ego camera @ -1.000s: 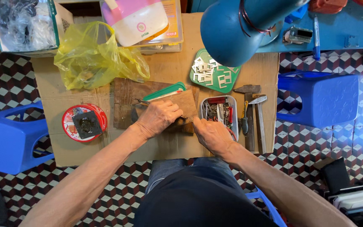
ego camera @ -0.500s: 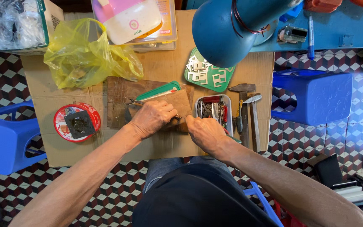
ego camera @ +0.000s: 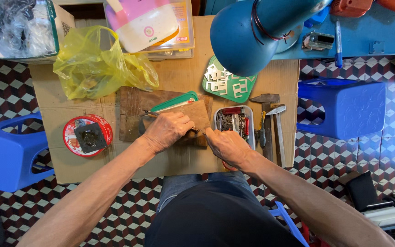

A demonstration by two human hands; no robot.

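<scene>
While the left hand point(ego camera: 168, 130) presses the wooden block point(ego camera: 196, 114), the right hand point(ego camera: 227, 147), just right, pinches a thin tool point(ego camera: 196, 130) toward it.

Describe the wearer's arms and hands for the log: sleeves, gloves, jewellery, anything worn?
Both forearms are bare up to the frame edges, with no sleeves in view. The left hand and right hand wear no gloves. No watch, bracelet or ring shows from this angle. Lower down, a dark top and blue jeans are visible.
</scene>
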